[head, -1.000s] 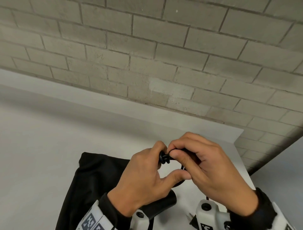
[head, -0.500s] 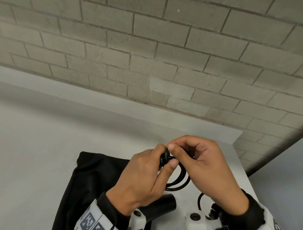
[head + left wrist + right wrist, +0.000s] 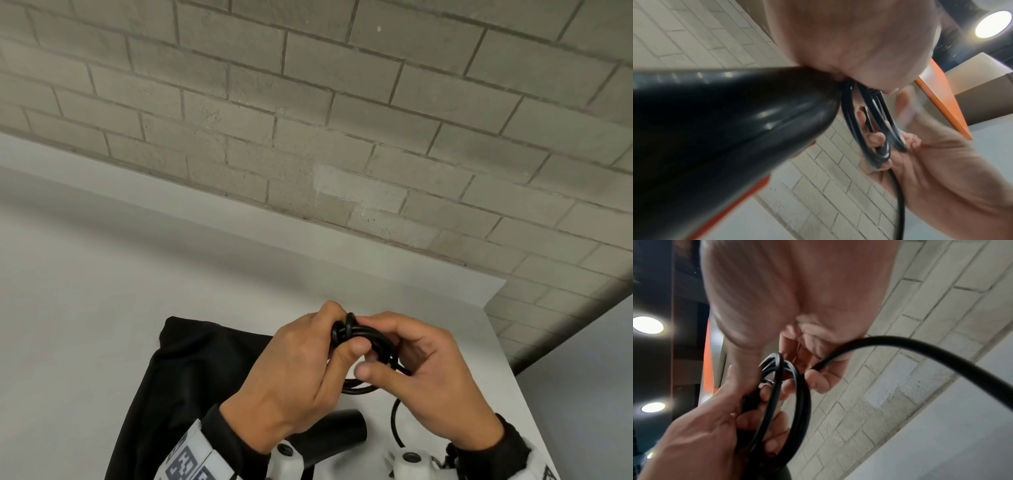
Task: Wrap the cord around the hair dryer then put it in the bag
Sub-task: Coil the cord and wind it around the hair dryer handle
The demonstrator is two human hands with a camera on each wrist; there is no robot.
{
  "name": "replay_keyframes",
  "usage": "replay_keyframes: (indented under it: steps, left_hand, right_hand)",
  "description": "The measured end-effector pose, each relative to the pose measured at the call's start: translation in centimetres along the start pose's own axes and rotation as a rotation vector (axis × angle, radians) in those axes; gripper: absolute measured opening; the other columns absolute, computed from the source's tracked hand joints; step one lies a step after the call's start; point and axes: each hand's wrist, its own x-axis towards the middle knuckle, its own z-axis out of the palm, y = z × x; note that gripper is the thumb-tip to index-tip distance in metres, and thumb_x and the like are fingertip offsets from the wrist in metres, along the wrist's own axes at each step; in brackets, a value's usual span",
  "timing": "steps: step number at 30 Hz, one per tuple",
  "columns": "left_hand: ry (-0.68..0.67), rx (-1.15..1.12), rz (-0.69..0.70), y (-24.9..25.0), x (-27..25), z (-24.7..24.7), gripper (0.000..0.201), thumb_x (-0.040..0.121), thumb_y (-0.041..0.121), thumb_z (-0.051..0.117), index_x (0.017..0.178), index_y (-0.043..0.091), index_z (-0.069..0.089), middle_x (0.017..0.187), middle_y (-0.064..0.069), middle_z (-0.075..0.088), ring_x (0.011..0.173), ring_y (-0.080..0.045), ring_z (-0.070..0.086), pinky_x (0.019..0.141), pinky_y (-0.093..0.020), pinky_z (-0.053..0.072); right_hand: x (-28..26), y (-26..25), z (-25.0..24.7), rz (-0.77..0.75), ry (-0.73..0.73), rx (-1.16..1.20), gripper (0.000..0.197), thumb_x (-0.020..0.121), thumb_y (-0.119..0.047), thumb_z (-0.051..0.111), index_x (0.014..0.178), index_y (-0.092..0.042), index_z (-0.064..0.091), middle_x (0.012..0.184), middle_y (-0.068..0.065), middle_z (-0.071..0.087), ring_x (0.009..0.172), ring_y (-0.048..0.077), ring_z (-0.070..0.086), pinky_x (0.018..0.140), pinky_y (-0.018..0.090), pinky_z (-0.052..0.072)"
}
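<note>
A black hair dryer (image 3: 337, 431) pokes out under my left hand (image 3: 342, 329), which grips its handle and pinches several loops of black cord (image 3: 364, 333) with the thumb. My right hand (image 3: 376, 346) faces it, fingers curled round the loops, thumb underneath. In the left wrist view the dryer body (image 3: 725, 121) fills the left side, with the cord loops (image 3: 865, 123) running to the right hand (image 3: 941, 170). In the right wrist view the loops (image 3: 797, 394) sit between both hands and loose cord (image 3: 920, 350) arcs away right. The black bag (image 3: 191, 377) lies flat, left of my hands.
The white table (image 3: 102, 291) runs back to a grey brick wall (image 3: 342, 137). Its right edge (image 3: 513, 359) lies close beside my right hand, with floor beyond. White camera mounts sit on both wrists at the bottom of the head view.
The right hand has carried cord round, so more loops now sit between the hands. One loop now stands over the left fingers, and loose cord arcs by the right wrist.
</note>
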Motion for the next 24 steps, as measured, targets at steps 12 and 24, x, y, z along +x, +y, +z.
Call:
replay_keyframes:
  steps: [12,24]
  left_hand:
    - [0.040,-0.125,-0.028,0.2,-0.4,0.4,0.038,0.094,0.065,0.026,0.112,0.033,0.035,0.067,0.008,0.062,0.059,-0.007,0.059,0.052,-0.013,0.042]
    - [0.135,-0.088,-0.130,0.0,0.0,0.7,0.041,0.090,0.074,0.021,0.098,0.037,0.038,0.065,0.021,0.052,0.049,-0.004,0.046,0.047,-0.007,0.030]
  right_hand:
    - [0.5,-2.0,-0.7,0.069,-0.160,-0.177,0.014,0.091,-0.015,0.062,0.087,-0.023,0.072,0.078,-0.009,0.071,0.074,0.009,0.064,0.070,0.026,0.054]
    - [-2.2,-0.7,3.8,-0.308,0.558,-0.555,0.025,0.069,-0.031,0.082,0.088,-0.026,0.067,0.080,-0.006,0.053,0.072,-0.001,0.049,0.068,0.007,0.037]
